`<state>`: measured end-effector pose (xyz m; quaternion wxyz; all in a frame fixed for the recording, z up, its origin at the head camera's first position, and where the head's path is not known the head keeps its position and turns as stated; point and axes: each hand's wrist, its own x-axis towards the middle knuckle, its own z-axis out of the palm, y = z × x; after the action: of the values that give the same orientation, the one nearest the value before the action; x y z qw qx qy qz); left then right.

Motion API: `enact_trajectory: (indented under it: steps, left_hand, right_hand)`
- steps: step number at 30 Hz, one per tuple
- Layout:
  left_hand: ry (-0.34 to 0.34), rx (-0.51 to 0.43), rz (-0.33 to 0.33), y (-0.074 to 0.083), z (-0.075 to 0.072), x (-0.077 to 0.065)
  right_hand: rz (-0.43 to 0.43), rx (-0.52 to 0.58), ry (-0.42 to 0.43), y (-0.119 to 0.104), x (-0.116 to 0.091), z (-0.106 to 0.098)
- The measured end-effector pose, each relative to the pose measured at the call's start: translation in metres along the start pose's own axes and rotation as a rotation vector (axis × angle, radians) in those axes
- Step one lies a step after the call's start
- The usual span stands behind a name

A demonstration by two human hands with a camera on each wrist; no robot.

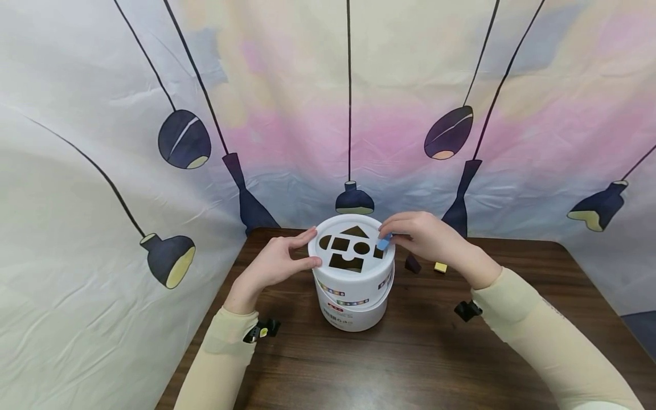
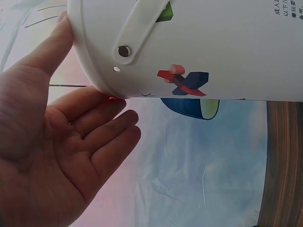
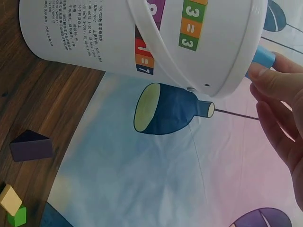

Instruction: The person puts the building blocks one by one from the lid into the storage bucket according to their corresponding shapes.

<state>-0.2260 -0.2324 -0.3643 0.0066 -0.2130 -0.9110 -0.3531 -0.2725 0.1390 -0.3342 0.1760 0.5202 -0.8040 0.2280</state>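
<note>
A white bucket (image 1: 333, 312) stands upright on the table, its white lid (image 1: 333, 226) cut with several shaped holes. My left hand (image 1: 275, 259) rests against the lid's left rim, thumb nearer me and straight fingers at the far side. Between the thumb and fingers of my right hand (image 1: 430, 234) is a small blue block (image 1: 384, 242), pinched over the narrow hole at the lid's right edge. The right wrist view shows that blue block (image 3: 262, 59) partly above the rim; its lower end is hidden there.
Right of the bucket lie a dark triangular block (image 1: 412, 263) and a yellow block (image 1: 440, 267) on the brown wooden table (image 1: 410, 353). A green block (image 3: 18, 216) touches the yellow one. A cloth printed with lamps (image 1: 307, 142) hangs behind.
</note>
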Motion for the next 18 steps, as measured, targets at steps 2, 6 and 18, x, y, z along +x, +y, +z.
enact_trajectory:
  steps: [2, 6, 18]
  left_hand:
    - [0.009, 0.009, -0.003, -0.0004, 0.0010, 0.0009]
    - [0.015, 0.011, -0.007, -0.0012, 0.0013, 0.0010]
    - [0.011, 0.000, -0.018, -0.0006, 0.0021, 0.0004]
  right_hand:
    - [-0.007, -0.024, -0.016, -0.0007, 0.0010, 0.0000]
    - [-0.012, -0.033, -0.061, -0.0031, 0.0050, -0.0013]
    - [-0.013, -0.053, -0.127, -0.0075, 0.0088, -0.0032]
